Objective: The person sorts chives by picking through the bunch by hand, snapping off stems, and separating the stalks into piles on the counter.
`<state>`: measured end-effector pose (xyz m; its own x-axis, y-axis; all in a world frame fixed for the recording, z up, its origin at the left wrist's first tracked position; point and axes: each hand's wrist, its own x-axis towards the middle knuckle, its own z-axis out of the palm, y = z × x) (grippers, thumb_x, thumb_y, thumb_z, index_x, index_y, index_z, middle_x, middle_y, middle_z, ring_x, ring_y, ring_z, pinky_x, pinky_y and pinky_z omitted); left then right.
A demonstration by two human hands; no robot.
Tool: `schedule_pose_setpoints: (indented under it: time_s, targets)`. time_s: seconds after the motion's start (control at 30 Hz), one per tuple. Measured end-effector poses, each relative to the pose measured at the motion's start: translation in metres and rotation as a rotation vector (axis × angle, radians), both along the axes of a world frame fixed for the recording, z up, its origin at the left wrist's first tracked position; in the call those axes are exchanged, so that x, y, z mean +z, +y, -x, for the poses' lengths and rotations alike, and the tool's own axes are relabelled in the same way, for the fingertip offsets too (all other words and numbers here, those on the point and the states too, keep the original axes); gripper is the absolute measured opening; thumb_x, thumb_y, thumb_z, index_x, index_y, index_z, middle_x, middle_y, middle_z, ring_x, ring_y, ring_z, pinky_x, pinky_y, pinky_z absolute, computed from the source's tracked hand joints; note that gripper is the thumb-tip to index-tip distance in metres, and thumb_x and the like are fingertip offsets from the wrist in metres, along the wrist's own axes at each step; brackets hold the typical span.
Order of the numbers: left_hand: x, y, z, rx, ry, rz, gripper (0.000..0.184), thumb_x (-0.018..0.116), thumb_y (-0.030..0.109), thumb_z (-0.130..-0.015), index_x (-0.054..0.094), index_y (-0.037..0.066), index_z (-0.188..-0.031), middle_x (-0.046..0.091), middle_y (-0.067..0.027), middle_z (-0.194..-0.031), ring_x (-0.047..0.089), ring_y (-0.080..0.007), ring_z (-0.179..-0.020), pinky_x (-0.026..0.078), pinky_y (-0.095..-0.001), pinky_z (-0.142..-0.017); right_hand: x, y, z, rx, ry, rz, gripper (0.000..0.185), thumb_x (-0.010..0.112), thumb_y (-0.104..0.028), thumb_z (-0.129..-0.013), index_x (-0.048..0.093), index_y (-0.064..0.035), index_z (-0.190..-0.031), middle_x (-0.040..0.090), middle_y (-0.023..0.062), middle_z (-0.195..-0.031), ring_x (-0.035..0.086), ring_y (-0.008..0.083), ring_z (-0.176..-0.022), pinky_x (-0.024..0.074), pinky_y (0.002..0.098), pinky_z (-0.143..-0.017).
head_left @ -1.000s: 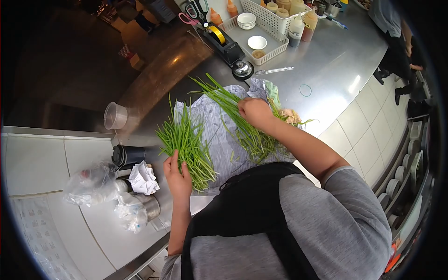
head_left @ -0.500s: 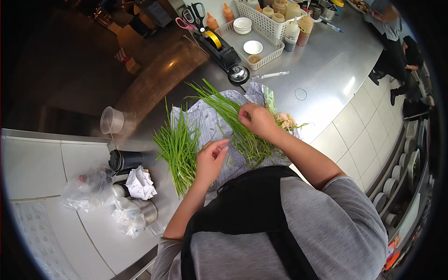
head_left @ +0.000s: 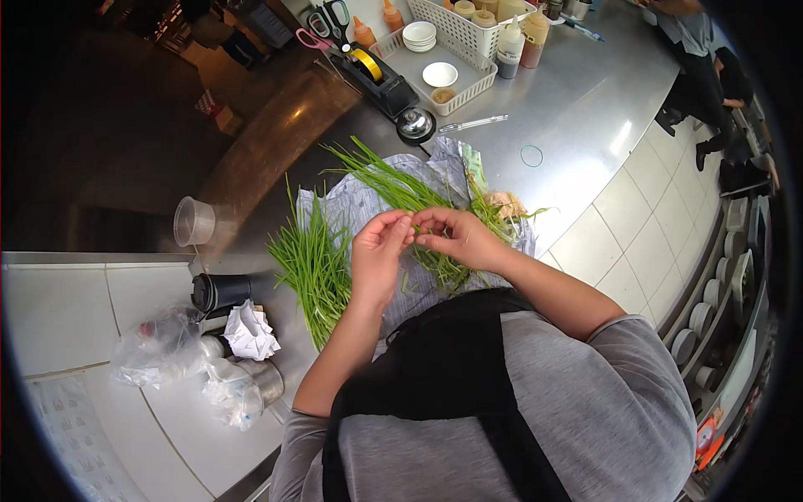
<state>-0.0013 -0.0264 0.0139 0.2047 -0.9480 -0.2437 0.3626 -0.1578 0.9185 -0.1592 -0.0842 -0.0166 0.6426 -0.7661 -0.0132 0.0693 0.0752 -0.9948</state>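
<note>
My left hand (head_left: 379,251) and my right hand (head_left: 458,238) meet fingertip to fingertip, both closed in a pinch. A bit of green shows between them, apparently a chive, mostly hidden by the fingers. Beneath and behind the right hand spreads a loose pile of chives (head_left: 381,176), with tangled, yellowish ends towards my body. Left of my left hand lies a second, neater bunch of green chives (head_left: 311,272). Both lots rest on a crumpled grey-white sheet (head_left: 335,209), paper or cloth, with small green scraps on it.
Beyond the sheet stand a call bell (head_left: 415,124), a tape dispenser (head_left: 376,79) and a white basket (head_left: 468,88) with small dishes. A pen (head_left: 473,124) and a rubber band (head_left: 531,156) lie on the steel counter (head_left: 577,109). Left are a clear tub (head_left: 194,222) and a dark cup (head_left: 219,291).
My right hand has come down and towards me from the chive pile. My left hand has risen to meet it, its fingers closing into a pinch. The view has shifted slightly.
</note>
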Motion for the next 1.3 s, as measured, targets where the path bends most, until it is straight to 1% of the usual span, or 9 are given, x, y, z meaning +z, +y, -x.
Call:
schedule_pose_setpoints:
  time_s: [0.2, 0.37, 0.67, 0.8, 0.87, 0.9, 0.97, 1.07, 1.3]
  targets:
    - [0.017, 0.000, -0.016, 0.142, 0.159, 0.130, 0.015, 0.057, 0.009, -0.093, 0.058, 0.001, -0.106, 0.061, -0.0053, -0.101, 0.057, -0.0106, -0.083, 0.049, -0.0236, -0.075, -0.002, 0.003, 0.007, 0.038, 0.191, 0.211, 0.018, 0.064, -0.016, -0.088, 0.067, -0.0060, -0.102, 0.064, 0.0048, -0.085, 0.056, 0.0131, -0.074, 0.0460, 0.0275, -0.069]
    - [0.032, 0.000, -0.029, 0.202, 0.152, 0.138, 0.013, 0.056, 0.016, -0.095, 0.057, 0.006, -0.103, 0.058, -0.0006, -0.093, 0.055, -0.0087, -0.084, 0.047, -0.0211, -0.074, -0.012, 0.004, 0.012, 0.030, 0.224, 0.344, 0.017, 0.063, -0.016, -0.088, 0.067, -0.0056, -0.101, 0.064, 0.0109, -0.087, 0.059, 0.0234, -0.079, 0.0474, 0.0325, -0.070]
    - [0.029, 0.005, -0.022, 0.188, 0.181, 0.113, 0.011, 0.056, 0.013, -0.094, 0.058, 0.005, -0.102, 0.059, -0.0022, -0.097, 0.056, -0.0102, -0.085, 0.046, -0.0232, -0.075, 0.021, 0.002, -0.001, -0.136, 0.179, 0.585, 0.020, 0.067, -0.021, -0.083, 0.065, -0.0065, -0.097, 0.064, 0.0085, -0.085, 0.059, 0.0280, -0.082, 0.0450, 0.0383, -0.078]
    - [0.029, 0.005, -0.021, 0.184, 0.173, 0.104, 0.011, 0.056, 0.013, -0.094, 0.058, 0.005, -0.102, 0.059, -0.0022, -0.096, 0.056, -0.0100, -0.085, 0.046, -0.0232, -0.075, 0.017, 0.001, -0.009, -0.126, 0.160, 0.652, 0.017, 0.066, -0.018, -0.084, 0.064, -0.0060, -0.096, 0.064, 0.0080, -0.083, 0.058, 0.0252, -0.080, 0.0452, 0.0354, -0.075]
    - [0.028, 0.006, -0.021, 0.185, 0.169, 0.105, 0.011, 0.056, 0.014, -0.094, 0.058, 0.005, -0.101, 0.059, -0.0015, -0.094, 0.055, -0.0096, -0.084, 0.046, -0.0235, -0.075, 0.020, 0.004, -0.009, -0.055, 0.143, 0.310, 0.011, 0.062, -0.014, -0.085, 0.063, -0.0049, -0.091, 0.064, 0.0053, -0.082, 0.058, 0.0186, -0.078, 0.0443, 0.0296, -0.073]
    - [0.026, 0.006, -0.022, 0.187, 0.170, 0.106, 0.011, 0.056, 0.014, -0.094, 0.058, 0.005, -0.101, 0.059, -0.0015, -0.094, 0.055, -0.0096, -0.084, 0.046, -0.0235, -0.075, 0.015, 0.004, -0.011, -0.054, 0.143, 0.311, 0.011, 0.062, -0.014, -0.085, 0.063, -0.0049, -0.091, 0.064, 0.0053, -0.082, 0.058, 0.0186, -0.078, 0.0443, 0.0296, -0.073]
    - [0.023, 0.009, -0.022, 0.207, 0.214, 0.120, 0.011, 0.056, 0.014, -0.094, 0.057, 0.006, -0.101, 0.059, -0.0008, -0.093, 0.055, -0.0094, -0.084, 0.046, -0.0235, -0.076, -0.005, 0.005, -0.016, -0.162, -0.217, -0.354, 0.009, 0.057, -0.013, -0.089, 0.062, -0.0051, -0.090, 0.063, 0.0022, -0.082, 0.055, 0.0110, -0.075, 0.0425, 0.0248, -0.070]
    - [0.027, 0.008, -0.022, 0.215, 0.201, 0.119, 0.011, 0.056, 0.015, -0.094, 0.057, 0.007, -0.101, 0.058, -0.0006, -0.092, 0.055, -0.0095, -0.084, 0.045, -0.0234, -0.076, -0.014, 0.003, -0.015, -0.328, -0.258, -0.613, 0.012, 0.052, -0.015, -0.093, 0.060, -0.0064, -0.091, 0.062, 0.0010, -0.084, 0.052, 0.0074, -0.075, 0.0413, 0.0230, -0.067]
    - [0.027, 0.011, -0.014, 0.171, 0.218, 0.065, 0.011, 0.055, 0.015, -0.095, 0.057, 0.006, -0.101, 0.058, -0.0013, -0.092, 0.054, -0.0095, -0.085, 0.045, -0.0232, -0.076, 0.016, 0.000, -0.007, -0.068, -0.246, -0.514, 0.017, 0.051, -0.019, -0.096, 0.061, -0.0075, -0.104, 0.052, -0.0028, -0.073, 0.046, 0.0059, -0.068, 0.0374, 0.0182, -0.063]
